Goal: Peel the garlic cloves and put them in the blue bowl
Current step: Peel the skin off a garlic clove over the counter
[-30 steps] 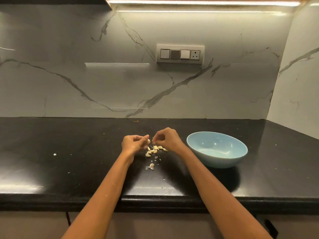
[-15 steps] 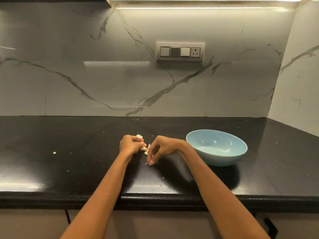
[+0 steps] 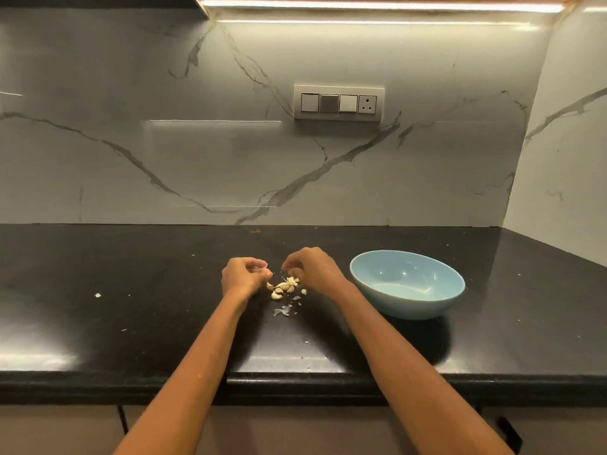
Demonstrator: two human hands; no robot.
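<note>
1. The left hand (image 3: 244,277) is curling its fingers around something small – probably a clove, though it is hidden; the right hand (image 3: 312,269) is hovering, fingers curled, its hold unreadable.
2. Directly beneath both grips, the garlic cloves (image 3: 284,286) are lying in a pale, cream cluster – light, firm, likely slippery once bare; pinching the tips should suit.
3. Nearer the person, papery skin (image 3: 283,311) is lying loose.
4. Right of the right hand, the blue bowl (image 3: 407,284) is standing without any visible cloves.

Glossy black stone counter (image 3: 131,290); marble-look wall (image 3: 131,159).
</note>
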